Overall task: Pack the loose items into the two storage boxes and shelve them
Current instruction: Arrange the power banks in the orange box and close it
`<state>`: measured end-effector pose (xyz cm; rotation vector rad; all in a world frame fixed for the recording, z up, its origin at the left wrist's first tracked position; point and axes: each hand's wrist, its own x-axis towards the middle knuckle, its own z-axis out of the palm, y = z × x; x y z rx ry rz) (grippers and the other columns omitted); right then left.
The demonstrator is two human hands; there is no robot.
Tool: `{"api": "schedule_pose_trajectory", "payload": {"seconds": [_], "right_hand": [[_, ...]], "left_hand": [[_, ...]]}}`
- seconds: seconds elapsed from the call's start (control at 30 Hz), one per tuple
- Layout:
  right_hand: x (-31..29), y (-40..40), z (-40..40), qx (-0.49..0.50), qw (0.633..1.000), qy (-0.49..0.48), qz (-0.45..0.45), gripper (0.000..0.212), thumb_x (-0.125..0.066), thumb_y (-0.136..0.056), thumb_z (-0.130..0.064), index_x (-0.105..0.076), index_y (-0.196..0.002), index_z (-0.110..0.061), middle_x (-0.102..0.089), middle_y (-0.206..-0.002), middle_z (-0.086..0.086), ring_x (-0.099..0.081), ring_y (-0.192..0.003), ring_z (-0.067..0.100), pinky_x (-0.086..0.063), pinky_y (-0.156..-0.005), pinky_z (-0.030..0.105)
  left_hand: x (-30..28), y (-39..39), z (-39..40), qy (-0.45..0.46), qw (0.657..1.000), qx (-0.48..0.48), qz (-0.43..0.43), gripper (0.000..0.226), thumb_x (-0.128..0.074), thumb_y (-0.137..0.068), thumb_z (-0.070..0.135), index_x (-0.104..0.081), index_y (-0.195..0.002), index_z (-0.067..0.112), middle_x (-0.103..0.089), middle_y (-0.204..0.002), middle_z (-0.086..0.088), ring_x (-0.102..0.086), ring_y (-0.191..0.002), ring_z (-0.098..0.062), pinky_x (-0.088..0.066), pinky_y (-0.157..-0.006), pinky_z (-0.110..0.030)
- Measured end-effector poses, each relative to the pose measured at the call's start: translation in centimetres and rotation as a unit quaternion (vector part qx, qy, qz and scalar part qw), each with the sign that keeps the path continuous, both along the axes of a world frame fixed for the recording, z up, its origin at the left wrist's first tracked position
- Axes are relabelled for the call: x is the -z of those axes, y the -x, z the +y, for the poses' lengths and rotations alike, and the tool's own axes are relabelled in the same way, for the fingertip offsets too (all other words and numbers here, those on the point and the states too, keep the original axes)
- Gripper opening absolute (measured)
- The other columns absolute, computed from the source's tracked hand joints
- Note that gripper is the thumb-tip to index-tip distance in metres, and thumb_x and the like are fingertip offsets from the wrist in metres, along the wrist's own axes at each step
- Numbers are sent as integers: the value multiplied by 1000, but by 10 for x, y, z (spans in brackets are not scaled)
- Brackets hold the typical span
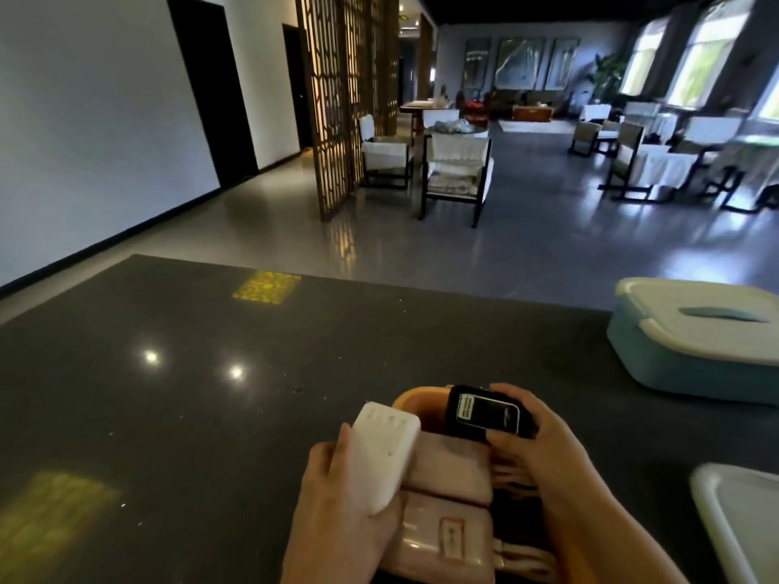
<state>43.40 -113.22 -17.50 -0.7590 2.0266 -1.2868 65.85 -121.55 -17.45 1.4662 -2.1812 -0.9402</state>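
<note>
Dark speckled glossy counter (210, 373), far edge dropping to the floor. Blue box (674, 364) with white lid sits far right; a loose white lid (742, 520) lies near right. Left half of counter open. Orange box (415, 404) at near edge holds pink packs (447, 478). Left hand (337, 499) grips a rounded white block (383, 457); right hand (543, 448) grips a black device (484, 413), both above the orange box.
</note>
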Motion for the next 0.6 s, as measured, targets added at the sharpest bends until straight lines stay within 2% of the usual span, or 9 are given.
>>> {"api": "schedule_pose_trajectory", "payload": {"seconds": [0.07, 0.17, 0.27, 0.37, 0.47, 0.6], "right_hand": [[0, 4, -2, 4, 1000, 1, -6, 54, -63, -87, -8, -52, -121, -48, -58, -116, -11, -62, -101, 11, -56, -69, 26], [1, 10, -10, 34, 999, 18, -22, 58, -64, -86, -7, -47, -126, -45, -57, -113, -13, -62, -99, 11, -57, -74, 30], [2, 14, -19, 76, 997, 24, -12, 50, -70, -83, -13, -47, -119, -37, -62, -109, -12, -60, -97, 6, -48, -71, 23], [3, 16, -25, 73, 997, 3, 21, 44, -72, -81, -19, -53, -120, -30, -64, -110, -12, -59, -97, 3, -43, -69, 19], [2, 14, -28, 73, 996, 8, 50, 44, -73, -80, -17, -56, -120, -28, -65, -108, -12, -60, -96, 2, -43, -71, 17], [0, 11, -30, 66, 995, 16, 75, 43, -71, -82, -13, -58, -120, -29, -62, -98, -19, -55, -86, -8, -39, -64, 13]], "left_hand": [[0, 1, -2, -4, 1000, 8, -12, 107, -68, -73, 59, 0, -152, 35, -22, -132, 13, -41, -117, -7, -40, -101, -28], [-1, 3, -7, -7, 999, 16, -36, 111, -70, -72, 58, 4, -152, 33, -21, -133, 12, -39, -121, -8, -39, -104, -29], [1, 3, -10, -9, 999, 27, -44, 113, -70, -72, 59, 4, -152, 32, -21, -134, 11, -38, -123, -8, -38, -104, -29], [2, 5, -11, -7, 998, 36, -50, 114, -69, -71, 60, 6, -152, 32, -20, -134, 11, -37, -124, -8, -38, -104, -28], [2, 6, -13, 2, 998, 33, -51, 109, -66, -75, 58, 6, -152, 32, -19, -137, 10, -35, -126, -10, -37, -105, -27], [2, 5, -11, 21, 998, 40, -38, 103, -64, -80, 54, 5, -152, 30, -19, -136, 10, -34, -127, -11, -36, -105, -27]]}}
